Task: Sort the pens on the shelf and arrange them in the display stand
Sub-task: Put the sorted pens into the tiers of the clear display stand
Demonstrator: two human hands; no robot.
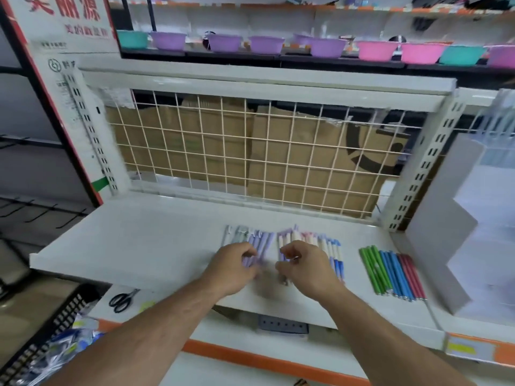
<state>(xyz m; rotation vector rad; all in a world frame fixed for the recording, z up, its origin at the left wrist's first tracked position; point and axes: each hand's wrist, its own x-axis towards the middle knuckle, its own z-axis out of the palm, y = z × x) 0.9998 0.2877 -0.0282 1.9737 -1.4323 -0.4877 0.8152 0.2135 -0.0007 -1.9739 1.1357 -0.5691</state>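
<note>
While the bright pens (390,271) already lie in a tidy green, blue and red row just beside the grey stepped stand (440,218), sorting is the step in hand, not yet loading. Farther from the stand, on the shelf (139,240), the mixed pens (331,246) of white, pink and blue lie under the right hand (303,266), whose curled fingers pinch at one or two; blur hides how many. Farthest from the stand, the left hand (234,263) curls round a few purple pens (264,239). A narrow gap parts the two groups. Next, I judge, what look like purple strays among the mixed pens want drawing across that gap and each colour squaring up. After that, bundles must go to the stand, gripped evenly so none rolls off.
</note>
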